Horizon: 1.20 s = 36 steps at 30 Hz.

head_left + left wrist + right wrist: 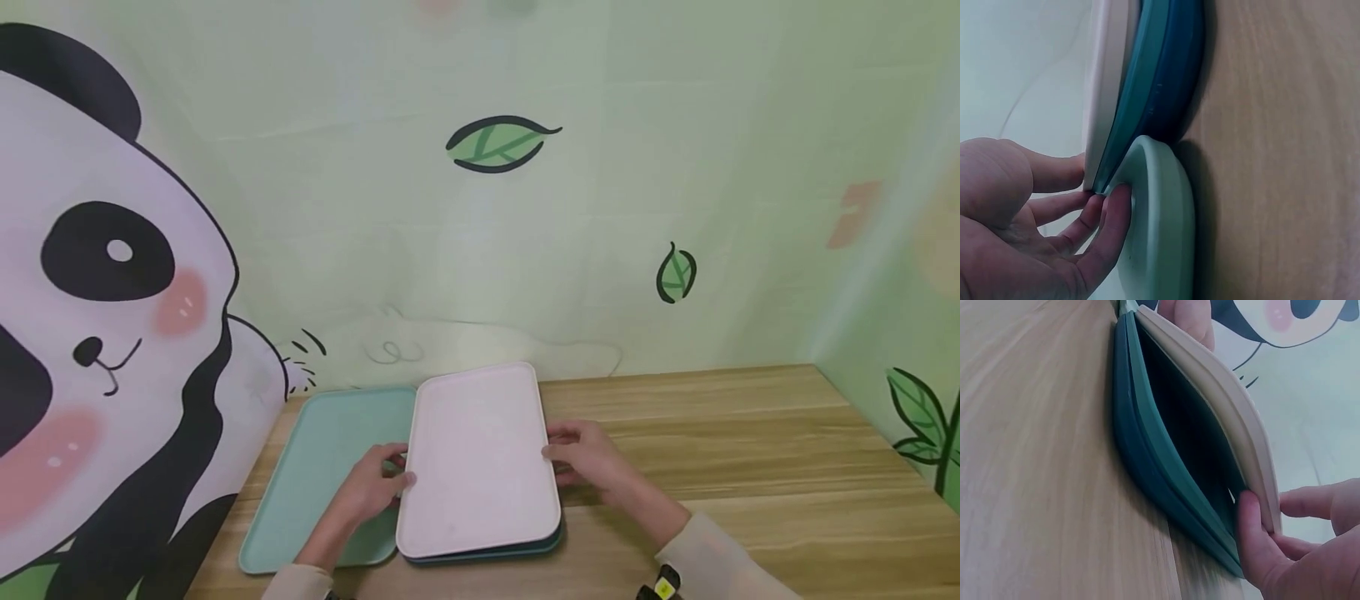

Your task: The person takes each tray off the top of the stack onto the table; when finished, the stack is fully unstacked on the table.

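Note:
A pale pink rectangular tray (480,467) tops a stack in the middle of the table. Beneath it are a teal tray (1147,406) and a dark blue tray (1124,419). My right hand (592,458) pinches the pink tray's right edge, thumb on the upper face and fingers underneath. A gap shows between the pink tray and the teal one in the right wrist view. On the opposite edge, my left hand (372,483) grips the pink tray between thumb and fingers. Its lower fingers reach over a mint green tray (330,475) lying left of the stack.
The wood-grain table (697,450) extends to the right of the stack. Behind it hangs a pale green backdrop (360,208) with printed leaves. A large printed panda (97,350) fills the left side.

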Available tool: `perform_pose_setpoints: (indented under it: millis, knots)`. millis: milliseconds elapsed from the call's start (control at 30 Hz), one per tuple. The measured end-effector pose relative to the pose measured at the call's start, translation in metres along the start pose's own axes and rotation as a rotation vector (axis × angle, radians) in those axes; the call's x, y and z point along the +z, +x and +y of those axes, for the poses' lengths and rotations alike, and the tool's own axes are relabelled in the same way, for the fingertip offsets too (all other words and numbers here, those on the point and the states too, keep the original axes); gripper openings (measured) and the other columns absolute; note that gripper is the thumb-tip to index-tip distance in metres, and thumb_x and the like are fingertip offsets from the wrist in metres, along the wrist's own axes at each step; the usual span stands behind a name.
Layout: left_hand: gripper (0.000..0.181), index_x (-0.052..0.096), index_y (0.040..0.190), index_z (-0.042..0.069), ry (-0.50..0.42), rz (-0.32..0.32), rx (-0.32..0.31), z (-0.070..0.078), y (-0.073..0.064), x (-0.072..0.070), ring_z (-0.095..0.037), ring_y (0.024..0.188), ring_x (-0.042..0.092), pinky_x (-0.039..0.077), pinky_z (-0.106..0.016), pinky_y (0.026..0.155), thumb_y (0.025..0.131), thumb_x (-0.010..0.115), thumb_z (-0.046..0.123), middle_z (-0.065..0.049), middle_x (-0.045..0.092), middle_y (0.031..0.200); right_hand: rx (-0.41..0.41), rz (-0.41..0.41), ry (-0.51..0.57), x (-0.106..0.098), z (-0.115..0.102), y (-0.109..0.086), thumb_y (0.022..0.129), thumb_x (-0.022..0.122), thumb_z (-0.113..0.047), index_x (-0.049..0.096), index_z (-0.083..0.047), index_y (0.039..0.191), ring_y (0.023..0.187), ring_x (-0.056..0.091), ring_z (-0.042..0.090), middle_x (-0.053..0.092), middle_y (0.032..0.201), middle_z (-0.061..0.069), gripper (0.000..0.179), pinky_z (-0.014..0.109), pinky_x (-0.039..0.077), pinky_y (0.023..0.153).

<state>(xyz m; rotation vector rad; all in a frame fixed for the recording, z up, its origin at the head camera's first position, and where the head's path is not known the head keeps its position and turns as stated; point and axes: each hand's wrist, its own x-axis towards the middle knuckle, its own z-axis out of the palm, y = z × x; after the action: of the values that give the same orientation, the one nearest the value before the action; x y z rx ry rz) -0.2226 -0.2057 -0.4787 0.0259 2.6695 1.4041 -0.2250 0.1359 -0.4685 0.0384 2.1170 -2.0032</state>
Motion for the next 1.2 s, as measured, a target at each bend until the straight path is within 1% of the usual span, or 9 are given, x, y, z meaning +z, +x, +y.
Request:
perform_pose_setpoints:
  millis: [200, 333, 400, 500, 600, 767, 867, 1033, 1200]
  knots:
    - [0.050, 0.053, 0.145, -0.010, -0.008, -0.009, -0.002, -0.001, 0.001, -0.001, -0.029, 0.100, 0.067, 0.063, -0.041, 0.070, 0.099, 0.069, 0.000, -0.020, 0.058, 0.119, 0.029, -0.019, 0.042, -0.002, -0.001, 0.002, 0.097, 0.069, 0.001, 0.059, 0.012, 0.136, 0.093, 0.073, 0.025, 0.071, 0.110, 0.019, 0.042, 0.045, 0.065, 0.078]
    - [0.046, 0.055, 0.146, -0.007, -0.008, -0.040, -0.032, 0.000, 0.003, -0.007, -0.025, 0.097, 0.067, 0.064, -0.041, 0.071, 0.103, 0.065, 0.006, -0.017, 0.061, 0.117, 0.047, -0.019, 0.078, -0.002, 0.000, 0.004, 0.096, 0.069, 0.000, 0.058, 0.011, 0.139, 0.095, 0.073, 0.026, 0.073, 0.113, 0.018, 0.046, 0.045, 0.065, 0.079]
    - [0.044, 0.055, 0.147, -0.006, -0.009, -0.057, -0.049, 0.001, 0.004, -0.010, -0.027, 0.100, 0.067, 0.064, -0.041, 0.073, 0.107, 0.060, 0.010, -0.018, 0.061, 0.120, 0.046, -0.020, 0.095, -0.003, 0.001, 0.004, 0.096, 0.068, 0.000, 0.057, 0.012, 0.140, 0.094, 0.074, 0.025, 0.074, 0.110, 0.016, 0.047, 0.044, 0.065, 0.078]
    - [0.042, 0.054, 0.148, -0.006, -0.017, -0.066, -0.068, 0.001, 0.003, -0.011, -0.031, 0.110, 0.066, 0.065, -0.040, 0.076, 0.109, 0.053, 0.012, -0.020, 0.060, 0.129, 0.031, -0.037, 0.128, -0.005, 0.004, 0.003, 0.096, 0.067, 0.000, 0.054, 0.014, 0.141, 0.091, 0.073, 0.022, 0.075, 0.106, 0.013, 0.050, 0.042, 0.065, 0.076]
    - [0.042, 0.055, 0.146, -0.008, -0.021, -0.059, -0.063, -0.001, 0.004, -0.008, -0.033, 0.111, 0.068, 0.065, -0.040, 0.076, 0.107, 0.054, 0.010, -0.021, 0.060, 0.131, 0.020, -0.071, 0.155, -0.012, 0.004, 0.000, 0.095, 0.066, -0.001, 0.050, 0.016, 0.143, 0.090, 0.073, 0.020, 0.075, 0.104, 0.010, 0.053, 0.039, 0.064, 0.077]
    - [0.049, 0.056, 0.142, -0.012, 0.041, -0.034, -0.012, -0.001, 0.003, -0.003, -0.030, 0.101, 0.069, 0.064, -0.039, 0.069, 0.097, 0.068, 0.003, -0.023, 0.061, 0.127, 0.018, -0.135, 0.163, -0.032, 0.002, -0.008, 0.097, 0.066, -0.003, 0.046, 0.017, 0.147, 0.094, 0.074, 0.019, 0.075, 0.108, 0.007, 0.057, 0.039, 0.064, 0.080]
    - [0.055, 0.055, 0.142, -0.012, 0.080, -0.025, -0.004, 0.000, 0.003, -0.001, -0.029, 0.100, 0.067, 0.063, -0.038, 0.067, 0.091, 0.073, 0.001, -0.021, 0.058, 0.124, 0.014, -0.164, 0.151, -0.047, 0.001, -0.015, 0.099, 0.065, -0.004, 0.043, 0.016, 0.150, 0.098, 0.073, 0.020, 0.074, 0.112, 0.007, 0.059, 0.040, 0.064, 0.083]
    - [0.055, 0.053, 0.142, -0.012, 0.103, -0.034, -0.006, 0.002, 0.002, 0.000, -0.029, 0.100, 0.066, 0.062, -0.038, 0.067, 0.093, 0.073, 0.000, -0.020, 0.056, 0.123, 0.018, -0.178, 0.128, -0.073, 0.005, -0.030, 0.102, 0.064, -0.005, 0.040, 0.015, 0.152, 0.102, 0.073, 0.020, 0.073, 0.115, 0.004, 0.059, 0.041, 0.063, 0.086]
    - [0.054, 0.052, 0.143, -0.013, 0.063, -0.047, -0.009, 0.001, 0.001, -0.001, -0.028, 0.100, 0.065, 0.062, -0.039, 0.068, 0.094, 0.071, -0.002, -0.022, 0.054, 0.124, 0.021, -0.182, 0.112, -0.098, 0.013, -0.043, 0.102, 0.065, -0.007, 0.037, 0.017, 0.152, 0.102, 0.073, 0.018, 0.074, 0.115, 0.002, 0.062, 0.040, 0.063, 0.086]
